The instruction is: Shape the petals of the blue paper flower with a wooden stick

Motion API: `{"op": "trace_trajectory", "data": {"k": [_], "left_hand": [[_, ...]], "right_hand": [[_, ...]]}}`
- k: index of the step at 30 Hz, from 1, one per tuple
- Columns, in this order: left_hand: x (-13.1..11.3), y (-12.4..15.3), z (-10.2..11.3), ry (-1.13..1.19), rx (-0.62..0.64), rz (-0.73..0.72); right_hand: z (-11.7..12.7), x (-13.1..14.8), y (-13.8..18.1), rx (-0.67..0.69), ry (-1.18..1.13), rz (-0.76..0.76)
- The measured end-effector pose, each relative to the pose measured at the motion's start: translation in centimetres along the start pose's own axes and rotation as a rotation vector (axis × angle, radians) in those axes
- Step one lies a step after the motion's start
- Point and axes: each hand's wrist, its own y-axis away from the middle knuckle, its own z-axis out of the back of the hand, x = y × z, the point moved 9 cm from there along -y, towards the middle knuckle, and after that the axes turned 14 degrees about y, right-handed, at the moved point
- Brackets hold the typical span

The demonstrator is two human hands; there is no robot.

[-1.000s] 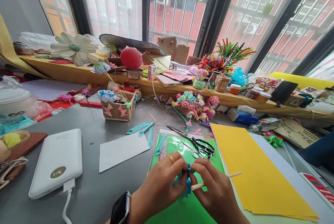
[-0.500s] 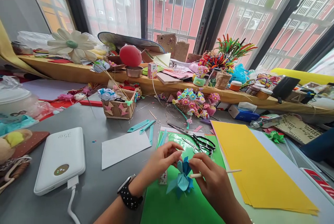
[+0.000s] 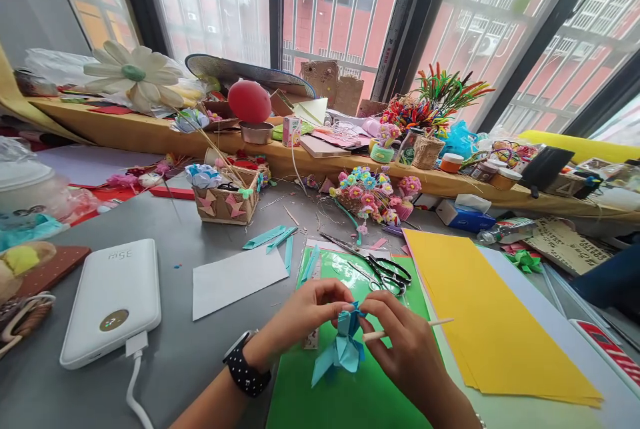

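A blue folded-paper flower [image 3: 346, 347] hangs between my hands above a green sheet [image 3: 315, 395], its petals pointing down and outward. My left hand [image 3: 317, 305], with a dotted watch strap on its wrist, pinches the flower's top from the left. From the right, the thumb and forefinger of my right hand [image 3: 400, 335] pinch a darker blue petal at the top. A thin pale wooden stick [image 3: 374, 335] also lies across my right hand, held under its fingers. Just behind the hands are black-handled scissors [image 3: 387, 275] and a clear ruler [image 3: 312, 339], partly covered.
Blue folded strips [image 3: 270, 237] and a white paper sheet [image 3: 240, 282] lie left of the green sheet. Farther left is a white power bank [image 3: 113, 302] with its cable. Yellow paper [image 3: 505, 322] lies at right. Behind stand a cardboard box [image 3: 227, 205] and small crocheted-looking flowers [image 3: 367, 192].
Both hands have closed in on the flower's top, fingertips nearer each other. The flower has tilted slightly, with its lower petal swinging down and to the left.
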Motion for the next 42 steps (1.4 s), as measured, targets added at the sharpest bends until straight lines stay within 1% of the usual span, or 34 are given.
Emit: {"op": "trace_trajectory", "data": {"k": [9,11,14,24,26,29,31,33,37,39,42], "left_hand": [[-0.5,0.2,-0.1,-0.085,-0.005,-0.024],[-0.6,0.2,-0.2,-0.098,-0.011,-0.03],[-0.4,0.2,-0.2,-0.091,-0.021,0.003],[-0.5,0.3,-0.6,-0.012,0.001,0.019],[-0.6,0.3,-0.5,-0.02,0.001,0.022],[-0.7,0.3,-0.3,-0.049,-0.02,0.008],[-1.1,0.4,-0.2,-0.089,-0.049,-0.037],[-2.0,0.7,-0.5,-0.166,-0.061,-0.128],[-4.0,2.0,-1.9,-0.485,-0.049,-0.353],[-4.3,2.3,-2.2,-0.623,-0.068,-0.402],[-4.2,2.4,-2.2,-0.711,-0.112,-0.419]], "right_hand": [[0.1,-0.1,0.0,0.053,-0.038,-0.01],[0.2,0.0,0.0,0.037,-0.035,-0.001],[0.4,0.1,0.1,-0.008,-0.02,0.011],[1.3,0.9,0.5,-0.162,0.1,0.071],[1.3,0.9,0.5,-0.168,0.09,0.071],[1.1,0.6,0.4,-0.142,0.069,0.046],[1.0,0.3,0.3,-0.134,0.072,0.014],[1.1,0.0,0.3,-0.147,0.094,-0.024],[1.2,-0.3,0.4,-0.158,0.123,-0.054],[1.3,-0.2,0.4,-0.16,0.136,-0.048],[1.4,-0.1,0.4,-0.171,0.163,-0.043]]}}
